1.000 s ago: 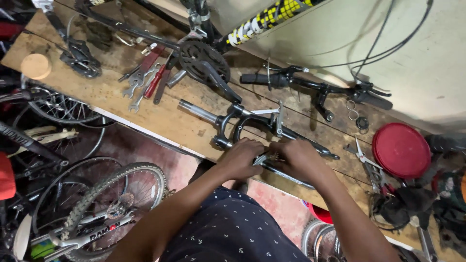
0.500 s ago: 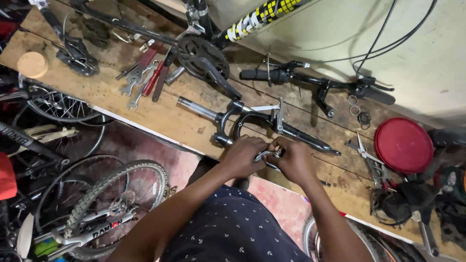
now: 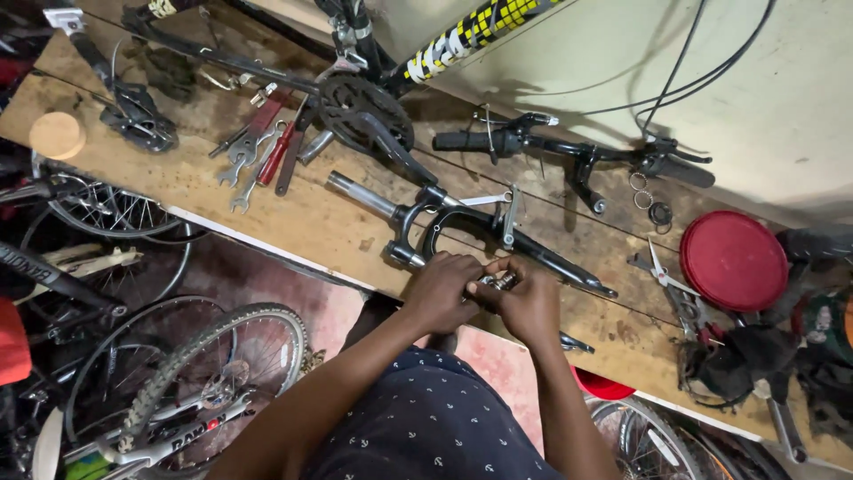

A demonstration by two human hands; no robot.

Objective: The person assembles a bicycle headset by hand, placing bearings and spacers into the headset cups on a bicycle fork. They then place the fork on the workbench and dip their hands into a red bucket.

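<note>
Nearest the camera, the left hand (image 3: 442, 292) and right hand (image 3: 526, 302) are meeting at the front edge of the worktop (image 3: 311, 222). The fingers of both hands are closing narrowly around a small metal part (image 3: 498, 281), which is showing only as a glint between them; what kind of part it is cannot be told. The part is sitting just in front of the black fork (image 3: 480, 227), close to its lower leg.

Below the edge, a wheel (image 3: 213, 373) is leaning on the floor to the left.

Risk: the part is being held over the worktop edge. A slip of the fingers would likely be dropping it toward the floor among the wheels, where recovery would be hard. The fork is lying loose; pushing against it could be rolling it toward the edge.

Further back, wrenches (image 3: 258, 156) are lying in a loose cluster beside a crankset (image 3: 360, 116). A handlebar (image 3: 569, 151) is lying across the rear of the worktop, and a red lid (image 3: 733, 260) is resting to the right, with scissors (image 3: 662, 271) just beside it. A bike frame (image 3: 471, 36) is leaning against the wall.
</note>
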